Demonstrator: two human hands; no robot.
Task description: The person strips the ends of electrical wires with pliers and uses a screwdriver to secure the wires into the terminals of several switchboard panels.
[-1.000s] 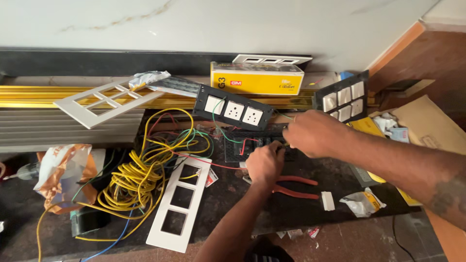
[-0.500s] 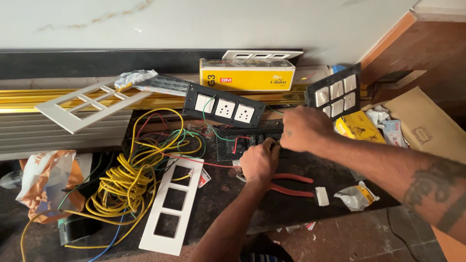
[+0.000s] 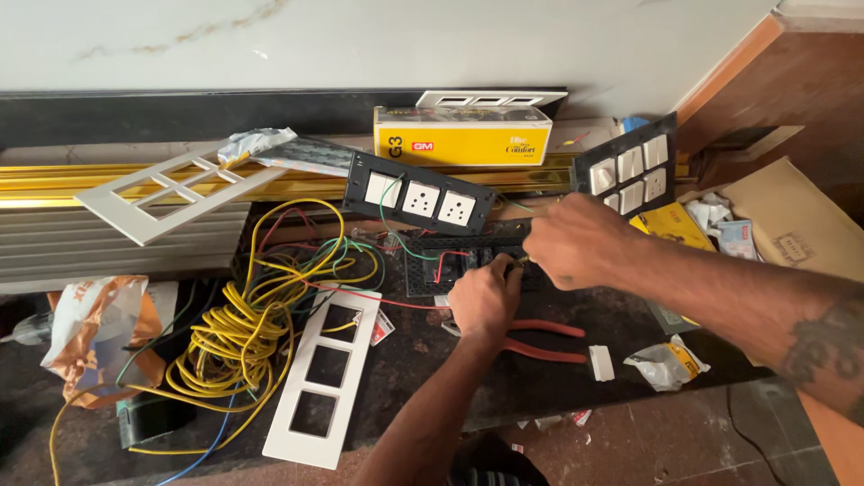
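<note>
My left hand (image 3: 486, 297) rests closed on the front edge of a black switch-module frame (image 3: 441, 261) wired with red and green leads. My right hand (image 3: 576, 241) is closed just right of it, pinching something small at the frame, with a thin yellow wire end between the two hands; what it grips is too small to tell. Behind the frame leans a black plate with white sockets (image 3: 418, 193). Red-handled pliers (image 3: 544, 340) lie just in front of my left hand.
A tangle of yellow wire (image 3: 243, 333) and a white three-window cover plate (image 3: 324, 378) lie at left. A white grid frame (image 3: 171, 189), yellow box (image 3: 463, 137), black switch plate (image 3: 630, 171), gold strips (image 3: 54, 184), packets and cardboard (image 3: 792, 225) crowd the edges.
Both hands stay at the black frame; my right hand has dropped slightly closer to my left. The camera view has shifted a little.
</note>
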